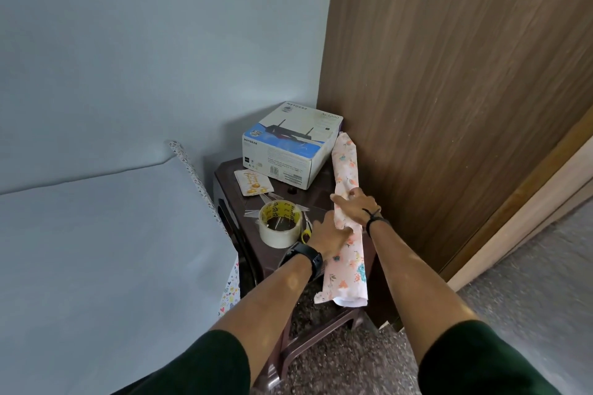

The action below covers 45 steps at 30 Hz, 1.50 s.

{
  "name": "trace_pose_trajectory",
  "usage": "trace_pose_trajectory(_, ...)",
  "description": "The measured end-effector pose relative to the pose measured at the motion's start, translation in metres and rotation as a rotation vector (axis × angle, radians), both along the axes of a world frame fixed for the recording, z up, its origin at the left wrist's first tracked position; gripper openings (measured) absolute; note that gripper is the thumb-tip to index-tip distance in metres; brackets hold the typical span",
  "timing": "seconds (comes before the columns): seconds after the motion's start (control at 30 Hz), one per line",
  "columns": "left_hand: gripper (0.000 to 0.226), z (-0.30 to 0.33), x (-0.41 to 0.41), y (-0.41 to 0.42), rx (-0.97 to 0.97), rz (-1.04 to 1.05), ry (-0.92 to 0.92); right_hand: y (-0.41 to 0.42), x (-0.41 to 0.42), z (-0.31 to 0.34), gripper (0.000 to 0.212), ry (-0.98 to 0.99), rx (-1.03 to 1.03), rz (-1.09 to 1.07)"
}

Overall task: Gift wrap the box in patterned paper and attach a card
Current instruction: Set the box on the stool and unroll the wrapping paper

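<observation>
Head view, placing all by my dark brown plastic stool (pixel 308 199); at its left the round tape roll (pixel 279 223) waits, ready for sealing; behind, the white-blue cardboard box (pixel 290 144) sits unwrapped; my left hand (pixel 332 234) and right hand (pixel 356 206) curl round the pink floral paper roll (pixel 348 224) along its right edge, probably to lift it.

A long roll of pale pink wrapping paper with a floral pattern (pixel 348 221) is held near its middle, lying along the right edge of the stool, its near end hanging over the edge. Beyond the grip, at the far end of the roll, a white and blue cardboard router box (pixel 290 146) is placed, closed and flat. Left of the grip and further away, a small cream card with gold print (pixel 253 184) is laid flat in front of the box.
</observation>
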State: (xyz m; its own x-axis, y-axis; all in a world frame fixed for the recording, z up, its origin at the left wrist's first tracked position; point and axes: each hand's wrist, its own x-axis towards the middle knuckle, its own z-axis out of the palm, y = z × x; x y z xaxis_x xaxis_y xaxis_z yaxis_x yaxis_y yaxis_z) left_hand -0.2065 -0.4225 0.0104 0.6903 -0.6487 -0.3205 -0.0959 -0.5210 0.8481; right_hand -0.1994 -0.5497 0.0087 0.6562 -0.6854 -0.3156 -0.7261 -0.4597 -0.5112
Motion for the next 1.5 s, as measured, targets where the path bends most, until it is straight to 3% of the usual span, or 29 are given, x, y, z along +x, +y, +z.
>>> trace_pose_trajectory(0.23, 0.075, 0.006, -0.011, 0.001, 0.244, -0.020, -0.297, 0.002, -0.009, 0.000, 0.094, -0.084, 0.091, -0.063)
trace_pose_trajectory(0.43, 0.050, 0.016, -0.017, 0.022, 0.370, -0.059, -0.533, 0.015, -0.025, 0.006, 0.090, -0.080, 0.019, -0.093)
trace_pose_trajectory(0.77, 0.034, 0.056, -0.033, 0.076, 0.133, -0.009, -0.587, 0.078, -0.055, 0.053, 0.054, -0.303, -0.203, -0.018)
trace_pose_trajectory(1.03, 0.032, 0.078, -0.018, 0.175, 0.064, 0.214, -0.595, 0.182, -0.031, 0.077, 0.039, -0.511, -0.152, 0.201)
trace_pose_trajectory(1.27, 0.040, 0.064, 0.030, 0.286, 0.155, 0.399, -0.557, 0.294, 0.020, 0.063, 0.030, -0.520, -0.045, 0.446)
trace_pose_trajectory(1.5, 0.038, 0.008, 0.084, 0.377, 0.425, 0.444, -0.565, 0.374, 0.071, 0.000, 0.032, -0.322, -0.038, 0.639)
